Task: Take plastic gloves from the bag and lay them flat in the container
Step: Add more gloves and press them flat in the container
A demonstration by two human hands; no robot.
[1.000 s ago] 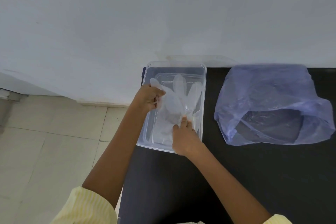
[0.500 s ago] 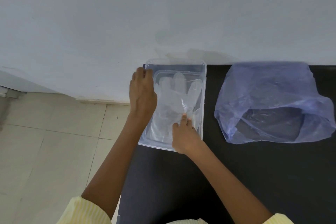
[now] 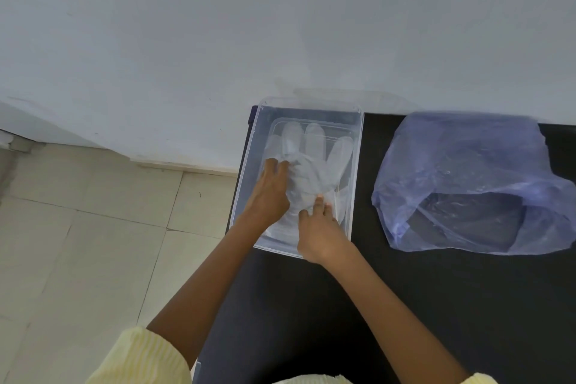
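A clear plastic container [image 3: 357, 146] sits at the left end of the black table, against the wall. Inside it lies a see-through plastic glove [image 3: 314, 162], spread with its fingers pointing toward the wall. My left hand [image 3: 271, 193] rests on the glove's left side with fingers extended, pressing it down. My right hand [image 3: 318, 227] presses the glove's cuff end with straight fingertips. A pale blue plastic bag [image 3: 467, 184] lies to the right of the container, its mouth open toward me.
The black table [image 3: 405, 305] stretches right and toward me. Its left edge runs just beside the container, with tiled floor [image 3: 93, 243] below. A white wall [image 3: 280, 25] rises directly behind the container and the bag.
My left hand let go of the glove's finger end, went to the container's left rim, then came down onto the glove. The glove now lies flatter. My right hand stayed at the cuff.
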